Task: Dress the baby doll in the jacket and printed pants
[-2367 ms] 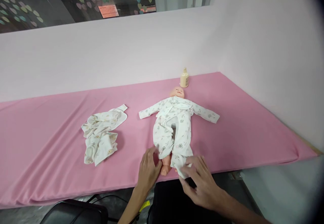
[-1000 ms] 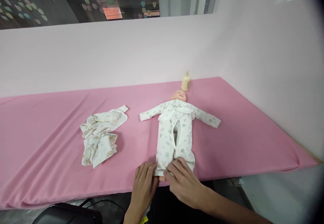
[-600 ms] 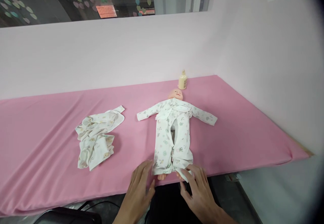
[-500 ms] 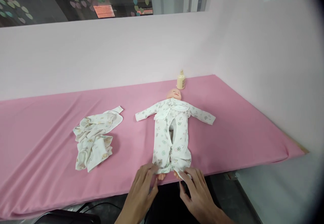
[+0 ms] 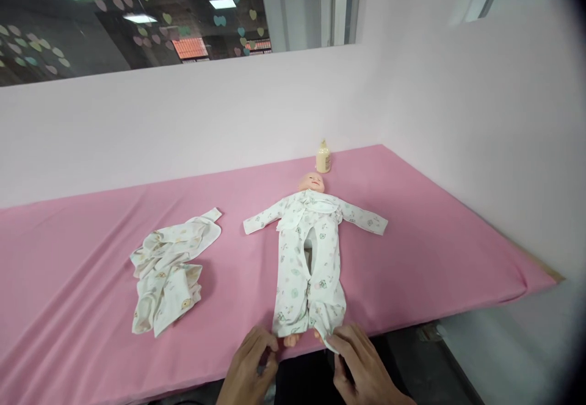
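Note:
A baby doll lies on its back, its head toward the wall and its toes at the table's near edge. It wears a white printed baby top with sleeves spread wide and white printed baby trousers with an open crotch. My right hand pinches the cuff of the trouser leg on the right, pulling its corner outward over the foot. At the other cuff's outer corner, my left hand is closed with fingertips on the cloth edge. The doll's toes poke out below the cuffs.
A crumpled white printed baby garment lies to the left on the pink sheet. Behind the doll's head stands a pale yellow pump bottle near the white wall. The table's near edge runs just beneath my hands.
The view has tilted up, so everything sits lower in the picture. My left fingers have drawn together at the cuff's corner. My right hand has pulled its cuff outward and down.

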Tool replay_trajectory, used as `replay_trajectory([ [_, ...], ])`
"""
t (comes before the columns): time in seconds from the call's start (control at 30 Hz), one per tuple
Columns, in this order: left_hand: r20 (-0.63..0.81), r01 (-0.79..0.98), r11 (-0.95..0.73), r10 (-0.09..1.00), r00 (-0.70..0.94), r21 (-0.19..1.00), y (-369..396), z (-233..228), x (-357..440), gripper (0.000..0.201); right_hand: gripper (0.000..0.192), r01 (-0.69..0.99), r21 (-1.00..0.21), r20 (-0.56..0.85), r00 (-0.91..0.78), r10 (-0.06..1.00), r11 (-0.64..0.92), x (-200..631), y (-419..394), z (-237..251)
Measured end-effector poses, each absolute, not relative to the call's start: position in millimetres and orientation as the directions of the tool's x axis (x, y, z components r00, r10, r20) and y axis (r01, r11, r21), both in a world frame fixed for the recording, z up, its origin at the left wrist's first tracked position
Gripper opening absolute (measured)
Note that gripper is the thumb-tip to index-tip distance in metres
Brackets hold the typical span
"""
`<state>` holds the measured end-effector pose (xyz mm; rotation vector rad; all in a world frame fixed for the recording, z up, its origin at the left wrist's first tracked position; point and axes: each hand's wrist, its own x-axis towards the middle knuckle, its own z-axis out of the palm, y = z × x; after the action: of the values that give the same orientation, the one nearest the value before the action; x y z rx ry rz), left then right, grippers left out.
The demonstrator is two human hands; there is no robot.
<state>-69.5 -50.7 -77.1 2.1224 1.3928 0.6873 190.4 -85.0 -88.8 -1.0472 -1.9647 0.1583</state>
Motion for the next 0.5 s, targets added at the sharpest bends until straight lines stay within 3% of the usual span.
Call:
replay_trajectory([
  [0.13,0.000,0.606,-0.149,0.971,0.239,0.781,-17.8,-44.8,-75.0,0.021,0.028,0.583,-0.531,0.643,-0.195,0.740,0.615,210.8,-69.0,-70.7],
  [0.27,0.123,0.604,-0.168,0.986,0.116,0.779,44.5,-17.9,-49.2,0.024,0.012,0.669,-0.610,0.619,0.068,0.782,0.425,231.5,-0.5,-55.6],
  [0.37,0.274,0.721,-0.309,0.947,0.169,0.620,100.8,-13.5,-17.2,0.030,0.017,0.793,-0.498,0.634,0.056,0.772,0.352,238.8,72.3,-47.1],
  [0.5,0.447,0.857,-0.483,0.816,0.365,0.181,157.9,-17.7,11.7,0.024,0.030,0.941,-0.212,0.649,-0.067,0.758,0.265,245.9,145.4,-40.4],
])
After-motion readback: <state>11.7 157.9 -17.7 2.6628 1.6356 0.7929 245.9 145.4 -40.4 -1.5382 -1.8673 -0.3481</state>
